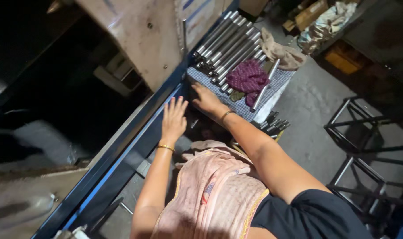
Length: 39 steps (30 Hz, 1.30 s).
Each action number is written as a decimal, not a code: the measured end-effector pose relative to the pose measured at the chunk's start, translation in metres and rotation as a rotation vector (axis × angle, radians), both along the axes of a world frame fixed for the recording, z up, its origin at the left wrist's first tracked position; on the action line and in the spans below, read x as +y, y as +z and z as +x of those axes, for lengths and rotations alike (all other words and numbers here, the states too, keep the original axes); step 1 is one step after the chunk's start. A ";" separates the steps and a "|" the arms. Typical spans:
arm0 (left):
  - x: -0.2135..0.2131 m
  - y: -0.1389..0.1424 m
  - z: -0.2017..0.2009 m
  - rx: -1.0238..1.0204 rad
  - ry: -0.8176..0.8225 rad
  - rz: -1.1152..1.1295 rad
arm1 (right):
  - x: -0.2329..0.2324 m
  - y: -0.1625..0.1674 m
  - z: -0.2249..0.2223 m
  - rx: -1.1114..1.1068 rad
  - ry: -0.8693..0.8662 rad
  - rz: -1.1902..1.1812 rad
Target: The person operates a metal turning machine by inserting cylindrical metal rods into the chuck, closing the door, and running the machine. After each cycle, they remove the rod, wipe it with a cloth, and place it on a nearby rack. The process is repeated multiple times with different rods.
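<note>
My left hand (pixel 174 118) lies flat with its fingers (pixel 179 105) spread wide against the blue machine frame (pixel 121 152), holding nothing. My right hand (pixel 206 99) reaches toward the near corner of the checked cloth (pixel 281 79) that covers the small worktop; its fingers are loosely splayed and I grip nothing, though the tips are partly lost in shadow at the cloth's edge. The steel rods (pixel 230 42) sit in a tidy stack on the far part of that cloth, just beside the frame, all lying parallel, their long axis running from near-left up toward far-right, with the stepped ends facing me. One single rod (pixel 264 86) lies apart on the cloth, angled a little steeper, beside a crumpled purple rag (pixel 248 76). A few more short rods (pixel 274 123) poke out below the worktop. By my reckoning most rods are already laid out, and none is in hand now.
</note>
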<state>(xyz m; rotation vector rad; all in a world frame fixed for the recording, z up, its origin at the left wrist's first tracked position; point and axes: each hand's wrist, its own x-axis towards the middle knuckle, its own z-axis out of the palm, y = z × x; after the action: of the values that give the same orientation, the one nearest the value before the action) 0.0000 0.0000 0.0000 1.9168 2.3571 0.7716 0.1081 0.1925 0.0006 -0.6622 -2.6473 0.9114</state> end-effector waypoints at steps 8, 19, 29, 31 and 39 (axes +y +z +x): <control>0.114 0.007 0.042 -0.747 0.047 -0.198 | 0.062 0.007 0.044 0.032 -0.389 -0.444; 0.246 0.015 0.070 -1.790 0.666 -0.028 | 0.152 0.012 0.059 0.133 -0.592 -1.056; 0.243 -0.011 0.078 -2.081 0.989 -0.122 | 0.174 -0.011 0.067 0.264 -0.871 -1.350; 0.243 -0.014 0.077 -2.171 0.949 -0.143 | 0.178 -0.011 0.067 0.281 -0.904 -1.391; 0.230 -0.017 0.076 -2.215 0.804 -0.026 | 0.203 0.009 0.056 0.321 -0.777 -1.690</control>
<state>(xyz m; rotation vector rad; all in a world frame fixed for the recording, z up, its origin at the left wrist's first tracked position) 0.0763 0.2298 -0.0170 -0.5066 1.1203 1.4446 0.1646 0.3959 0.0097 -1.4145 -0.6145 2.4037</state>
